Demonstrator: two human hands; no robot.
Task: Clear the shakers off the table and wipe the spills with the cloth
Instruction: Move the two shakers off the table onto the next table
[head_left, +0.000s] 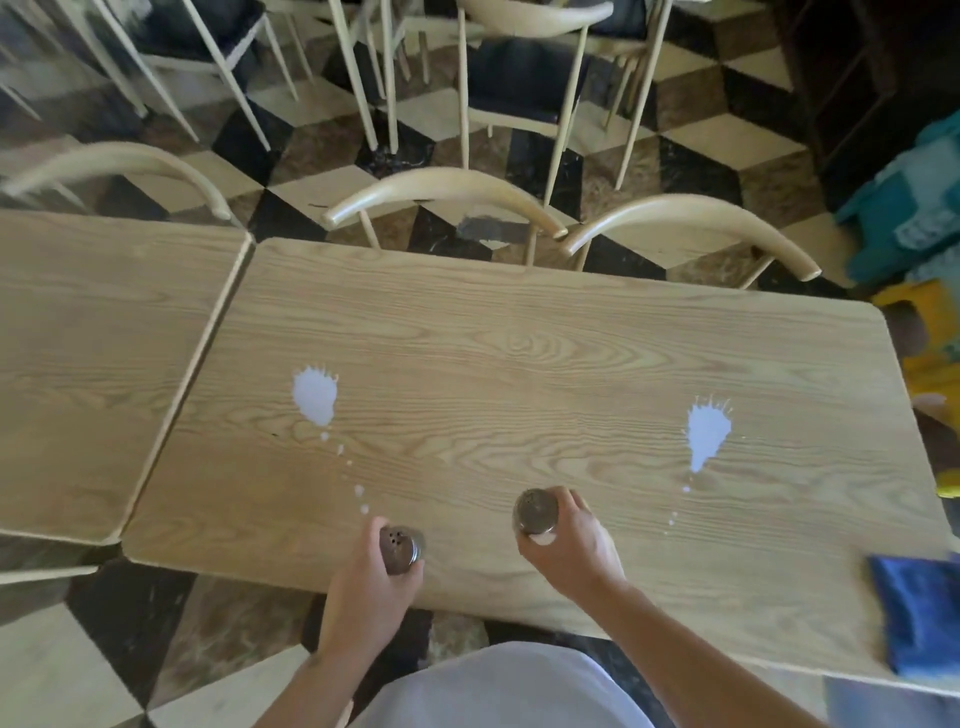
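My left hand (371, 577) grips a pepper shaker (401, 548) with a dark fill and a metal cap, just above the near edge of the wooden table (519, 332). My right hand (574, 548) grips a salt shaker (535, 512) with a metal cap and white contents. Two white spills lie on the tabletop: a left spill (314, 395) with a trail of drops running toward my left hand, and a right spill (706, 434) with a few drops below it. A folded blue cloth (917, 618) lies at the table's near right corner.
A second wooden table (88, 338) butts against the left side. Curved-back wooden chairs (447, 195) stand along the far edge, with more chairs behind on the checkered floor. Teal and yellow items (919, 218) sit on the floor at the right.
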